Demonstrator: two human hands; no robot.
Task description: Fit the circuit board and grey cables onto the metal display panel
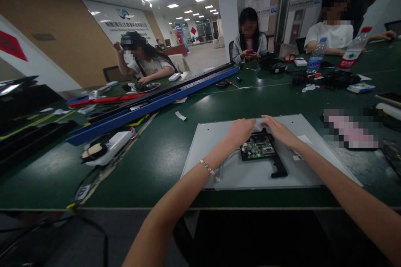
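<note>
A flat grey metal panel [219,167] lies face down on the green table [156,154] in front of me. A green circuit board [258,148] sits on a black bracket [278,169] near the panel's middle. My left hand [241,131] rests just above the board's left corner, fingers curled down onto the panel. My right hand [278,129] reaches in from the right, fingers closed on something small and pale at the board's upper edge. A bead bracelet [207,167] circles my left wrist. Thin wires [219,171] trail from the board's left side.
A long blue and black rail [150,104] runs diagonally across the table. A white device [109,146] lies at left. Water bottles [316,56], black gear and small parts crowd the far right. Three people sit along the far side. The table's near edge [125,208] is close.
</note>
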